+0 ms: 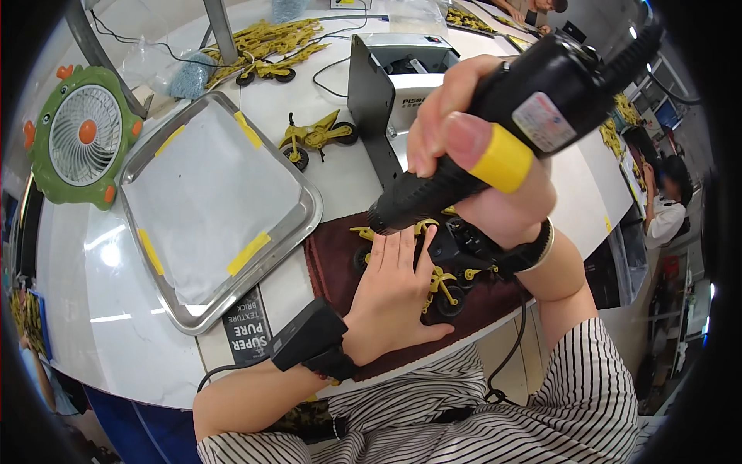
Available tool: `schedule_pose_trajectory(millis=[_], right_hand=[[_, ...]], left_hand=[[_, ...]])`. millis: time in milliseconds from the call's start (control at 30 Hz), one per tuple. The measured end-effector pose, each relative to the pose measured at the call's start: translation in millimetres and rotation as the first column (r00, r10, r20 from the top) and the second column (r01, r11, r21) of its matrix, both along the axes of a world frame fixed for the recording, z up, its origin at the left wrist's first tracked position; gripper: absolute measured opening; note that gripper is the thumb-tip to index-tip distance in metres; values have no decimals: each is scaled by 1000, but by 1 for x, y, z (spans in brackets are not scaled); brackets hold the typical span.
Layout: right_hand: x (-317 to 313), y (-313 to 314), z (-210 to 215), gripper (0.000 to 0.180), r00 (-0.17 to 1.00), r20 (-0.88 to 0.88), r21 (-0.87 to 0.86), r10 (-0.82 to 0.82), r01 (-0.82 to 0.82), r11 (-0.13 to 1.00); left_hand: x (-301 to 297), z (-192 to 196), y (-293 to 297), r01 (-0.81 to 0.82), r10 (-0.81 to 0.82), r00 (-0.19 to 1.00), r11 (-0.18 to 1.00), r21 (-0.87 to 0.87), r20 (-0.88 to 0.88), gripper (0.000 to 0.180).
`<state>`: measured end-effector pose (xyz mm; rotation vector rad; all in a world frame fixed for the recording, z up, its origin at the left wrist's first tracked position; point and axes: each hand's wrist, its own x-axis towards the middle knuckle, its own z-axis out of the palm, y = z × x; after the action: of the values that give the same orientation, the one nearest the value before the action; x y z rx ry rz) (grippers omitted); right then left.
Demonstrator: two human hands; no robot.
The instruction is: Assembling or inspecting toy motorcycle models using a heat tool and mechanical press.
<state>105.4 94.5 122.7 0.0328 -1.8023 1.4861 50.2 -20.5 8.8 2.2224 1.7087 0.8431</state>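
My right hand is wrapped round a thick black corded power tool, which looks like an electric screwdriver. The tool slants down to the left, its ribbed nose just above my left fingertips; its tip is hidden. A yellow band circles my right thumb. My left hand lies flat, fingers stretched out and thumb spread, over yellow and black toy motorcycles on a dark brown cloth. My fingers partly hide them, and I cannot tell which pieces they press. Both wrists wear black strapped devices.
A steel tray lined with white paper lies left, beside a green fan. Behind the cloth stand another toy motorcycle and a white machine with an upright dark panel. Yellow parts lie farther back. Another person sits right.
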Motion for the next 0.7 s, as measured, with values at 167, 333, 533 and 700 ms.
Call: schedule_pose_trajectory(millis=[167, 333, 533, 700], right_hand=[[-18, 0, -16, 12, 999, -39, -65, 4, -6, 998], [-29, -2, -16, 16, 1000, 9, -143, -21, 22, 990], [-45, -6, -15, 12, 998, 64, -145, -12, 21, 989], [-54, -5, -14, 14, 995, 100, -157, -24, 40, 987]], left_hand=[[0, -4, 0, -6, 3, 998, 999, -40, -59, 74], [-1, 3, 2, -13, 3, 992, 997, -77, -130, 75], [-1, -2, 1, -17, 8, 989, 998, -59, -149, 90], [0, -3, -1, -15, 8, 988, 999, -45, -155, 99]])
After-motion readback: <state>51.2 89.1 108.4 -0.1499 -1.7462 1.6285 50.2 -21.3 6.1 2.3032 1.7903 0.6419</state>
